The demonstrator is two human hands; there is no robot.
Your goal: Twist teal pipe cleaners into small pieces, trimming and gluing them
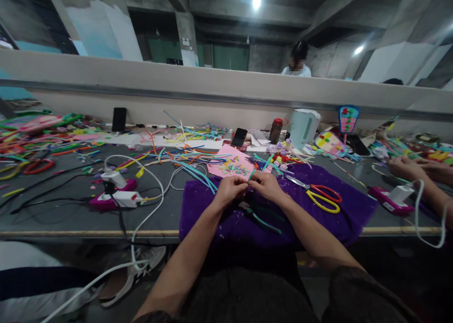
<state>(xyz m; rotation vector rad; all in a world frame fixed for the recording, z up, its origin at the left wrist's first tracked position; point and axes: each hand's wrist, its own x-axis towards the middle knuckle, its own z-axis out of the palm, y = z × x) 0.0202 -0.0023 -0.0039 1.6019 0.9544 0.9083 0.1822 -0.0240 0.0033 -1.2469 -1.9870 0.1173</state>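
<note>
My left hand [230, 189] and my right hand [266, 184] meet over a purple cloth [339, 219] on the grey workbench [71, 216]. Both pinch a thin teal pipe cleaner [252, 174] between their fingertips. Below the hands a pair of pliers with teal handles [260, 217] lies on the cloth. Scissors with red and yellow handles [320, 196] rest on the cloth to the right. A pink sheet [231, 163] strewn with small coloured cuttings lies just beyond the hands.
A power strip with white plugs and cables [116, 195] sits to the left. Several coloured pipe cleaners [42, 143] are heaped at the far left. Phones, a jar, a white kettle [303, 127] and decorated fans stand behind. Another person's hands [417, 168] work at right.
</note>
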